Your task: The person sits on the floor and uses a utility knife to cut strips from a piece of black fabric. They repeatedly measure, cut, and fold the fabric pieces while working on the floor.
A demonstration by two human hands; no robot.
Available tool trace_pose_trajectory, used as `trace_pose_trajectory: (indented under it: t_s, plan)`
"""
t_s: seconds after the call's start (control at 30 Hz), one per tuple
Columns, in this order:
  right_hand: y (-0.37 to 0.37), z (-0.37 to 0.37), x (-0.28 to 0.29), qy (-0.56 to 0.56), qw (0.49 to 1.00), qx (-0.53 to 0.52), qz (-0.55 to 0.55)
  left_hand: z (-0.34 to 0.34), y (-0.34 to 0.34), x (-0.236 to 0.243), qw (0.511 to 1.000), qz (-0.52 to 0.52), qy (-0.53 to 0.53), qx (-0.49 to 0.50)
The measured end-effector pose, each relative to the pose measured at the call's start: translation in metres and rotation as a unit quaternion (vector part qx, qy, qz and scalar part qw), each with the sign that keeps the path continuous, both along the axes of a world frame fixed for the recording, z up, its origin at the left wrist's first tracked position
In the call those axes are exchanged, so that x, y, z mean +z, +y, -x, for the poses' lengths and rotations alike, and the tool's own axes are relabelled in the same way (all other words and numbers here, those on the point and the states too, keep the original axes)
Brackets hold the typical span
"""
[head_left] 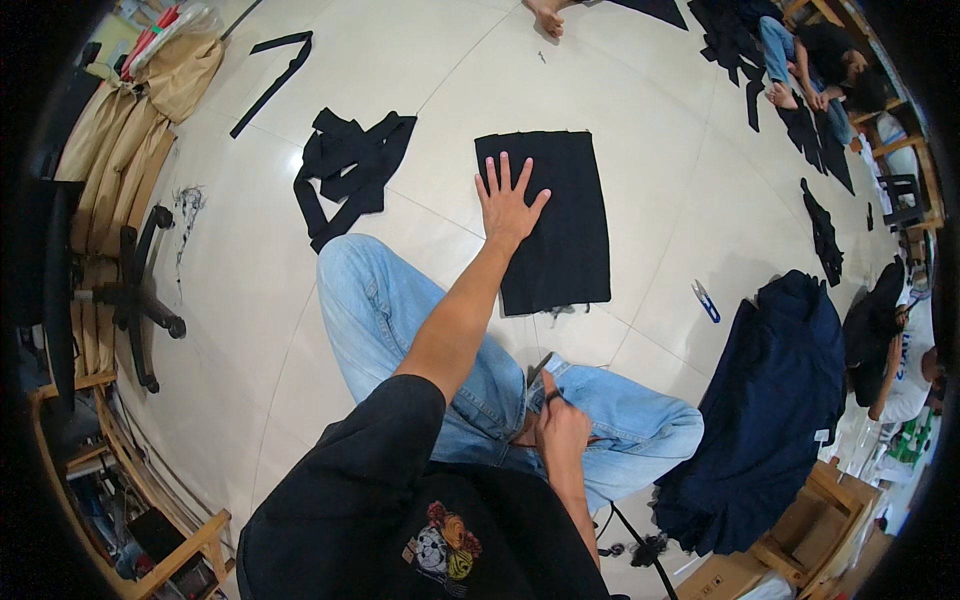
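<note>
My left hand (510, 205) rests palm down with fingers spread on a black rectangular folded cloth (555, 240) lying on the tiled floor. My right hand (558, 425) is in my lap beside my bent, jeans-clad leg (640, 430); its fingers are curled, with a small dark item at them that I cannot make out. Left of the cloth lies a loose heap of black fabric pieces and straps (350, 160). Small scissors-like snips (705, 300) with a blue grip lie on the floor to the right of the cloth.
Dark navy fabric (760, 400) is piled at my right. Co-workers sit at the upper right (830, 55) and far right (905, 380); a bare foot (548, 18) shows at the top. A chair base (140, 300) and tan bundles (110, 170) stand left, above wooden frames (205, 530).
</note>
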State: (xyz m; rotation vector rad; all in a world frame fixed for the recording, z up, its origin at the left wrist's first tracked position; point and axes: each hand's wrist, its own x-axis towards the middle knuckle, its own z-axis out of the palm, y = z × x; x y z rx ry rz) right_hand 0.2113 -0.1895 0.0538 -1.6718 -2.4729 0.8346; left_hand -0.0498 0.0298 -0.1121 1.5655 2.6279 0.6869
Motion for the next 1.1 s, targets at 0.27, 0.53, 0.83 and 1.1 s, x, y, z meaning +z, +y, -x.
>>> trace_pose_trajectory:
  t_s: [0.27, 0.53, 0.83, 1.1]
  plan:
    - [-0.076, -0.072, 0.01, -0.038, 0.999, -0.012, 0.03, 0.003, 0.001, -0.002, 1.0, 0.007, 0.005, 0.005]
    - [-0.127, -0.116, 0.03, -0.117, 0.982, -0.051, 0.14, 0.003, 0.002, -0.002, 1.0, 0.01, 0.007, 0.003]
    - [-0.137, -0.117, 0.028, -0.102, 0.981, -0.06, 0.156, 0.0, 0.002, 0.006, 0.999, 0.043, -0.017, 0.006]
    - [-0.16, -0.157, 0.041, -0.129, 0.972, -0.077, 0.182, 0.003, 0.004, -0.002, 0.999, 0.036, -0.013, -0.002]
